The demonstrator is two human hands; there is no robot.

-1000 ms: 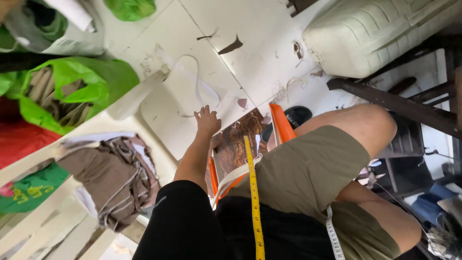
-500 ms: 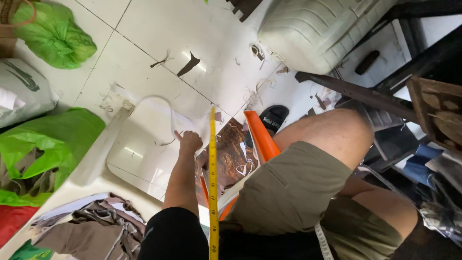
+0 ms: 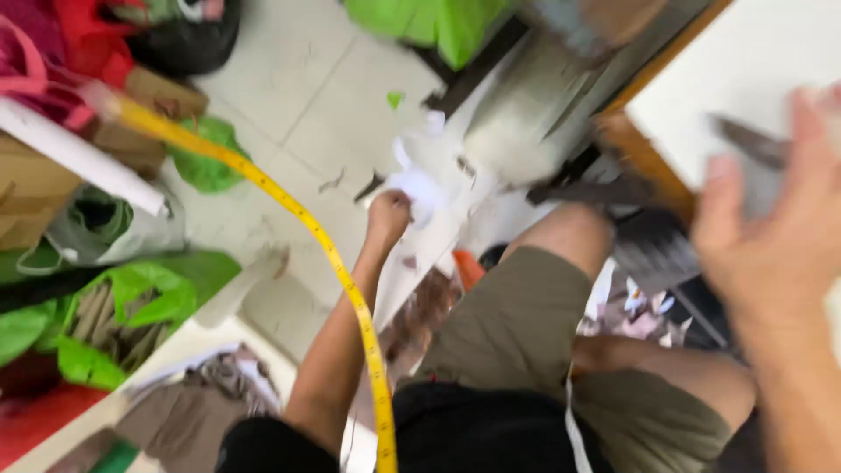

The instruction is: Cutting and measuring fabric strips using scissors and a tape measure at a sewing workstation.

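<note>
The left hand reaches down to the floor and is pinched on white paper at its 1 o'clock. The right hand, blurred at 3 o'clock of the view, is spread beside a white surface. A yellow tape hangs across the left arm.

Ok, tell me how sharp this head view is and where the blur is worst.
Head view: motion blur smears the whole frame. Worst at the right hand, raised close to the lens, fingers soft and streaked. The left hand, gripping white paper near the floor, is soft too. The yellow measuring tape stays fairly readable. Lighting is even, no harsh glare.
</note>
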